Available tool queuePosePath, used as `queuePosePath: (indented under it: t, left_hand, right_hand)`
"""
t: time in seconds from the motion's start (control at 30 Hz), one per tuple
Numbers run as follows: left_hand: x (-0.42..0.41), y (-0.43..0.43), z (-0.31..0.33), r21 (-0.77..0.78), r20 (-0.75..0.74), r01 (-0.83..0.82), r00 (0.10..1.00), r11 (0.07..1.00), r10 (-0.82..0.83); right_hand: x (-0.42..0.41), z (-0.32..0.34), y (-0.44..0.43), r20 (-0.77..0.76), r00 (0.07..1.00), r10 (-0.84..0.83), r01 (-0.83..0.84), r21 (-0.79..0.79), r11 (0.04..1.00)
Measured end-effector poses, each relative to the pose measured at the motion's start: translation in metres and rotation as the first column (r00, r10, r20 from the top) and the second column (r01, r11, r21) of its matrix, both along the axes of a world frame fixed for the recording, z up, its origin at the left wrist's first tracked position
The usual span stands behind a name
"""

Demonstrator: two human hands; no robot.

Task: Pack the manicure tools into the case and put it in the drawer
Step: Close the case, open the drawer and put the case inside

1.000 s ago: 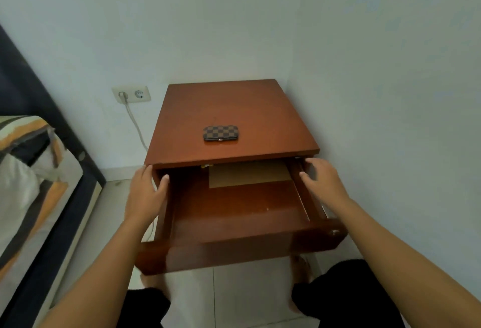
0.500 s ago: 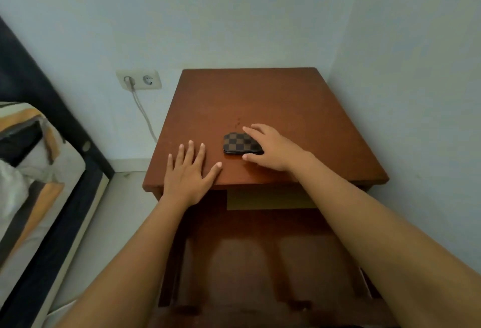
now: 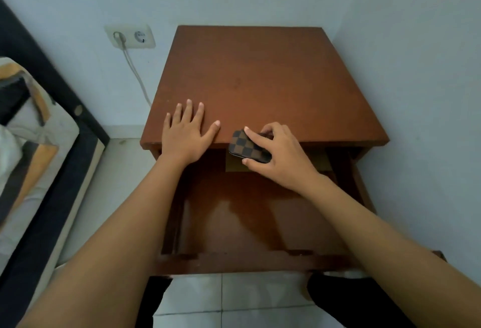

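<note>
The closed manicure case (image 3: pixel 244 148), brown checkered with a dark rim, hangs tilted just past the front edge of the nightstand top (image 3: pixel 260 80), above the open drawer (image 3: pixel 260 213). My right hand (image 3: pixel 279 155) is shut on the case, thumb below and fingers on top. My left hand (image 3: pixel 186 132) lies flat with fingers spread on the nightstand's front left corner. No loose manicure tools are visible. The drawer is pulled far out and its wooden bottom is bare apart from a piece of cardboard (image 3: pixel 320 161) at the back.
The nightstand stands in a corner, with white walls behind and on the right. A wall socket (image 3: pixel 130 36) with a plugged cable sits to the left. A bed (image 3: pixel 31 161) with a dark frame fills the left side. White floor tiles lie below.
My right hand has closed on the case and carried it from the nightstand top toward me, over the front edge above the drawer. My left hand stays flat on the top.
</note>
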State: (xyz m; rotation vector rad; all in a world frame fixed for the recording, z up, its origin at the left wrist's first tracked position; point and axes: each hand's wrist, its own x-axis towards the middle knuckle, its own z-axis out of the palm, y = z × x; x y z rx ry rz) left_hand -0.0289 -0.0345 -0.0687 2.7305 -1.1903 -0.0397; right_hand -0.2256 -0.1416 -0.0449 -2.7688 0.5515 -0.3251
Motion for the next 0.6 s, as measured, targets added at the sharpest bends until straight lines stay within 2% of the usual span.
queuePosePath:
  t: [0.1,0.17,0.27,0.4,0.5,0.6]
  left_hand:
    - [0.001,0.000,-0.001,0.002,0.010,-0.005,1.000,1.000,0.005]
    - [0.001,-0.001,-0.001,0.008,0.015,-0.007,1.000,1.000,0.007]
    - [0.000,-0.001,-0.003,0.009,0.026,-0.009,1.000,1.000,0.008]
    - [-0.004,0.002,0.000,-0.009,0.005,-0.020,1.000,1.000,0.020]
    - [-0.016,0.005,0.005,-0.022,-0.072,-0.047,0.996,0.999,0.046]
    - [-0.040,0.018,0.011,-0.044,-0.133,-0.043,0.990,0.998,0.036]
  right_hand:
    - [-0.023,-0.017,0.017,-0.009,0.998,0.056,-0.056,-0.046,0.997]
    - [-0.028,-0.033,0.022,-0.146,0.985,0.098,-0.106,-0.052,0.993]
    - [-0.023,-0.059,0.017,-0.399,0.909,0.122,-0.129,0.010,0.992]
    - [-0.016,-0.080,0.010,-0.634,0.768,0.084,-0.002,0.129,0.992]
    - [-0.022,-0.078,0.013,-0.666,0.743,0.066,0.088,0.195,0.977]
    - [-0.033,-0.062,0.021,-0.587,0.808,0.054,0.152,0.295,0.943]
